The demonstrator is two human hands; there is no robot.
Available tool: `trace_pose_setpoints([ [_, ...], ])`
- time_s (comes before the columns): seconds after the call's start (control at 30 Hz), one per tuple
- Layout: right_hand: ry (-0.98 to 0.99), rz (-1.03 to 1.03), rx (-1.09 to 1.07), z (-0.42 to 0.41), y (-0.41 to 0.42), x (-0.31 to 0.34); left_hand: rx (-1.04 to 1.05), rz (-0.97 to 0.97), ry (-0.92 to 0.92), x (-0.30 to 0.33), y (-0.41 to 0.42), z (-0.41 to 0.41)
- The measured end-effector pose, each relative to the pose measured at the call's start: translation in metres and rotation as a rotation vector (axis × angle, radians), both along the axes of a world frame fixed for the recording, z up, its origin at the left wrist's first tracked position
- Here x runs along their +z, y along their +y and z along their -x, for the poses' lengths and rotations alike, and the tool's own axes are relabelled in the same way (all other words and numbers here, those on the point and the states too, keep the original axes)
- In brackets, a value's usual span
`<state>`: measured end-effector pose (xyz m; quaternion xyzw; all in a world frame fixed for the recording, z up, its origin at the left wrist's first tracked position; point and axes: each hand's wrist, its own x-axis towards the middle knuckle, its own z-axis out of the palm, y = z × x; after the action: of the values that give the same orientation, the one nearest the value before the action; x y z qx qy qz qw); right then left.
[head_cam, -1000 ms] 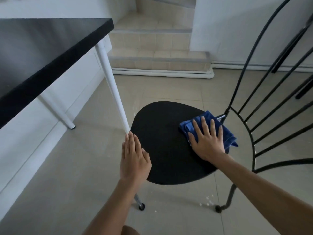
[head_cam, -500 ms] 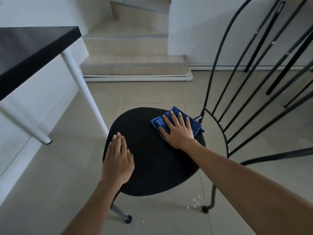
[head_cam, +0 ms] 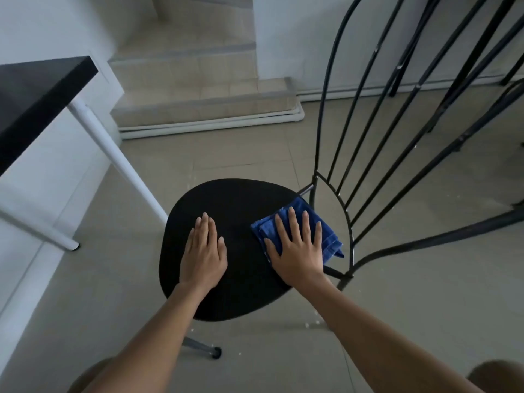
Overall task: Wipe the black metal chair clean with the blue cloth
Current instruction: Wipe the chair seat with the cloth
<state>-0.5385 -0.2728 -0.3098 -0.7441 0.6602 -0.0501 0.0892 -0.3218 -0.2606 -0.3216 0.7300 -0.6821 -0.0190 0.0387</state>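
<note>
Your right hand [head_cam: 299,248] lies flat, fingers spread, pressing the blue cloth [head_cam: 329,236] onto the right edge of the black seat [head_cam: 241,211], close by the chair's backrest bars [head_cam: 365,131]. Much of the cloth is hidden under your palm. Your left hand [head_cam: 204,253] rests flat on the seat's left half, fingers together and holding nothing. The bars run out of view top and right; only one chair foot [head_cam: 217,352] shows clearly. The black table [head_cam: 37,95] is cropped at left.

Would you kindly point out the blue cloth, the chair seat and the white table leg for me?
blue cloth [head_cam: 329,236]: head view, exposed right part beside the fingers.
chair seat [head_cam: 241,202]: head view, bare black surface above the hands.
white table leg [head_cam: 113,150]: head view, middle of the slanted leg.
</note>
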Motion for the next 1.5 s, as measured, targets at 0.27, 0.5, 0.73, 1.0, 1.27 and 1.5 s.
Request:
trace_pose_setpoints([
  [0.27,0.003,0.001,-0.085,-0.013,0.029,-0.002,0.002,0.004,0.056,0.0,0.015,0.017],
  [0.5,-0.009,-0.074,-0.045,-0.01,0.042,0.008,-0.043,0.008,0.099,0.0,0.026,0.028],
  [0.73,-0.021,-0.126,-0.051,-0.023,0.046,0.008,-0.102,0.033,0.121,0.0,0.033,0.032],
  [1.0,0.013,-0.078,-0.021,-0.034,0.058,0.004,-0.173,-0.046,0.147,0.01,0.042,-0.001],
  [1.27,-0.048,0.122,-0.034,-0.025,0.071,-0.007,-0.119,-0.027,0.085,0.002,0.058,0.017],
  [1.5,-0.51,0.294,-0.279,-0.023,0.093,-0.024,-0.201,-0.023,0.034,0.0,0.062,0.03],
])
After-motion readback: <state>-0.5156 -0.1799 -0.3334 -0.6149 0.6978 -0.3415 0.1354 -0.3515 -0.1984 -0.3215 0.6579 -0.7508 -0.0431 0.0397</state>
